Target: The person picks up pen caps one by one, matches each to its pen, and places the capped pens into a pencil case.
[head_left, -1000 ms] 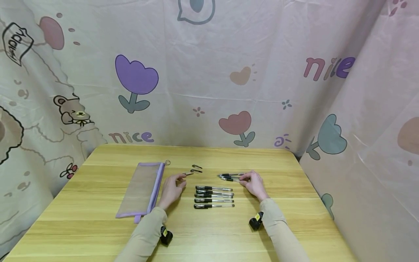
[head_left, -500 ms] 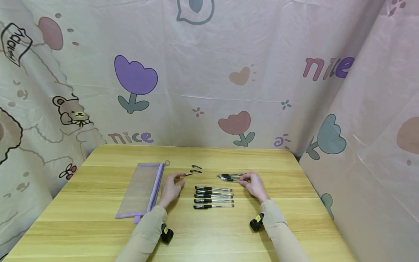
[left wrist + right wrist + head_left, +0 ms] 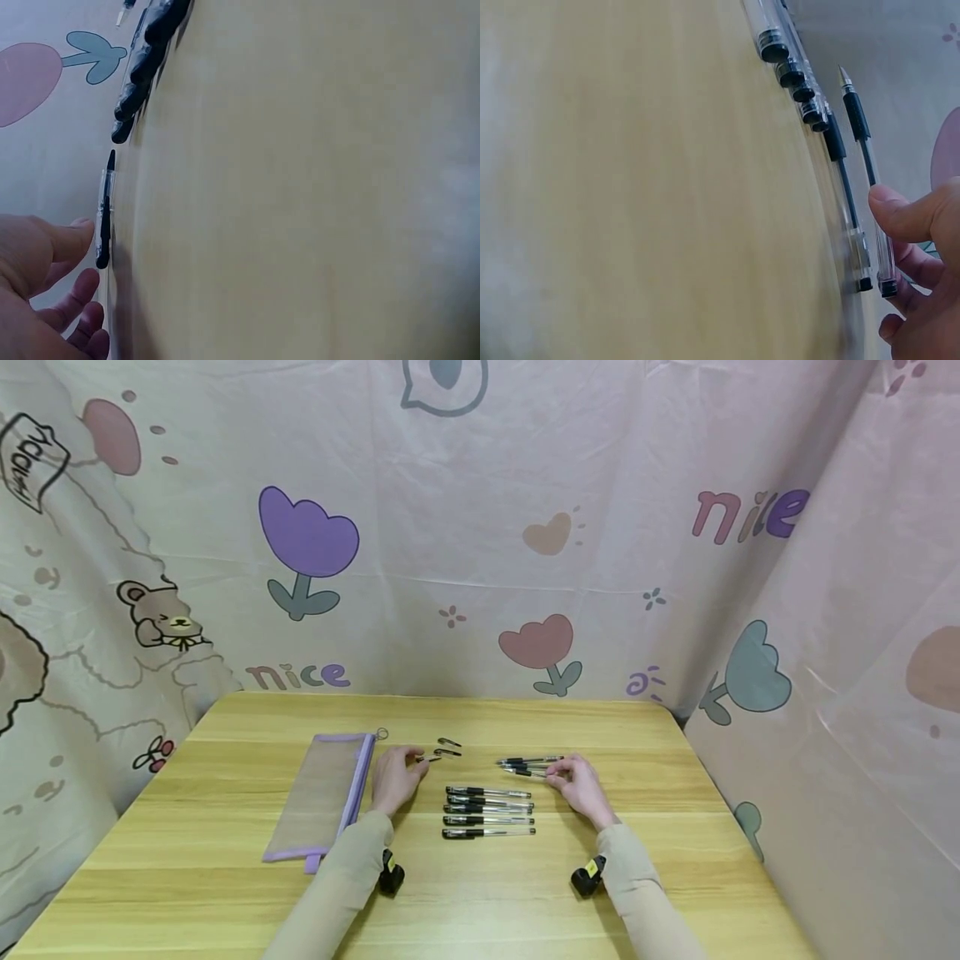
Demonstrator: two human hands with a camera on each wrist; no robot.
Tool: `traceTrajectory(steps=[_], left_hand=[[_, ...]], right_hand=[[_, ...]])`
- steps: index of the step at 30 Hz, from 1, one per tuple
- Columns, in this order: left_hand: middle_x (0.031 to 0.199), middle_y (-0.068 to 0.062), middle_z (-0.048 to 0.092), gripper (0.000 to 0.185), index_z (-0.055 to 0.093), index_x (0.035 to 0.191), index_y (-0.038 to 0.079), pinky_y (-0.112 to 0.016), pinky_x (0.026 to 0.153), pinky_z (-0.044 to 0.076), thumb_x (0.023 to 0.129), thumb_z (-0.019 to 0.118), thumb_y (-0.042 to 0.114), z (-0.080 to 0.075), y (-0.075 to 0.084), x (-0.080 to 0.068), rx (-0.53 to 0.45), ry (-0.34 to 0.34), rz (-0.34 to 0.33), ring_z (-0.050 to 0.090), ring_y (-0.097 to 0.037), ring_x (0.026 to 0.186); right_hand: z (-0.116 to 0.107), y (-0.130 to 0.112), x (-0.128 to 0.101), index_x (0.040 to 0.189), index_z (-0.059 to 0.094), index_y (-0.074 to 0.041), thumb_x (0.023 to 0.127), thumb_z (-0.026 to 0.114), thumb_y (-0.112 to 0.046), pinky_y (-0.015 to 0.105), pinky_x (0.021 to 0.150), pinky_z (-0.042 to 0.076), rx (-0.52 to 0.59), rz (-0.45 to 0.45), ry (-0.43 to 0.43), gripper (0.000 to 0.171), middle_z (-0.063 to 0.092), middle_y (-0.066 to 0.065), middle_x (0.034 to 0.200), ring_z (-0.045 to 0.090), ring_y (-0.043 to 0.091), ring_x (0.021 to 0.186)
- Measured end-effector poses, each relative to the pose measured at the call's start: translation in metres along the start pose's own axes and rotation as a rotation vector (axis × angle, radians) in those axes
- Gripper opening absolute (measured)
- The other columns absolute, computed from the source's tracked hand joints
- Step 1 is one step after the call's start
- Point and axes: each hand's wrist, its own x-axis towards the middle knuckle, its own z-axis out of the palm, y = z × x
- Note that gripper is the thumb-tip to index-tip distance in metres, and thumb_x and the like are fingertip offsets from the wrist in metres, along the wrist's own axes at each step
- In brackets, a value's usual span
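My left hand point(image 3: 401, 772) lies on the wooden table point(image 3: 525, 902) beside a purple-edged mesh pouch point(image 3: 322, 793). In the left wrist view, the thumb and forefinger of that hand point(image 3: 45, 262) pinch the near end of a black pen cap point(image 3: 104, 210), which still lies on the table. Two more loose caps point(image 3: 448, 747) lie just beyond it. My right hand point(image 3: 570, 777) pinches the back end of an uncapped pen point(image 3: 874, 187), thumb on top. A second uncapped pen point(image 3: 844, 187) lies beside it. Several capped pens point(image 3: 487, 811) lie in a row between my hands.
Printed fabric point(image 3: 480, 568) with flowers and the word "nice" hangs behind the table and along both sides. The table's right edge point(image 3: 720, 793) runs close to the curtain. A small black camera point(image 3: 391, 878) sits at each wrist.
My left hand has slid forward and closed its fingertips on the pen cap. The right hand has hardly moved, staying at the uncapped pens.
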Motion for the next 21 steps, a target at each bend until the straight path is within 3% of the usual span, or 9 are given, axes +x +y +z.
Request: traceTrajectory(steps=[9, 21], left_hand=[[0.111, -0.016, 0.070, 0.027, 0.073, 0.113, 0.005, -0.052, 0.102, 0.042, 0.089, 0.075, 0.018, 0.005, 0.001, 0.008, 0.036, 0.017, 0.003, 0.060, -0.035, 0.108], [0.098, -0.011, 0.076, 0.020, 0.077, 0.105, 0.006, -0.047, 0.086, 0.051, 0.088, 0.077, 0.017, 0.003, 0.001, 0.015, 0.062, 0.056, 0.020, 0.067, -0.031, 0.096]], right_hand=[[0.001, -0.003, -0.004, 0.095, 0.074, -0.006, 0.088, 0.072, -0.005, 0.030, 0.078, 0.042, 0.034, 0.001, -0.013, 0.007, 0.061, 0.009, 0.095, 0.052, 0.019, 0.086], [0.003, -0.006, -0.004, 0.095, 0.074, -0.006, 0.089, 0.070, -0.002, 0.028, 0.077, 0.042, 0.053, 0.025, -0.039, 0.008, 0.062, 0.009, 0.096, 0.052, 0.018, 0.085]])
